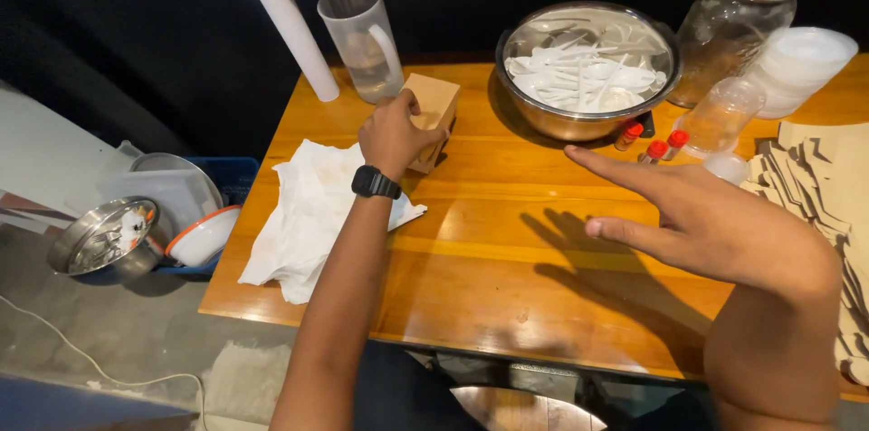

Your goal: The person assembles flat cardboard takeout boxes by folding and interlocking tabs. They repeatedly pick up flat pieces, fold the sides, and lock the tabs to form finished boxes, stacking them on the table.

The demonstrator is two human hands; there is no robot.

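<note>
My left hand [396,130], with a black watch on the wrist, grips a small brown cardboard box [434,110] standing on the wooden table [471,268] near its far left side. My right hand [715,218] hovers flat above the table's right half with fingers spread, holding nothing. Its fingertips point toward three small red-capped bottles [654,143] and a steel bowl [587,69] full of white plastic spoons.
A crumpled white cloth [303,214] lies at the table's left. At the back stand a plastic jug [365,37], a white tube [291,28], a glass jar [738,23], stacked white lids [801,64] and a clear cup [721,114]. Brown paper bags [819,182] lie right. Bowls sit in a blue crate [231,177] on the floor.
</note>
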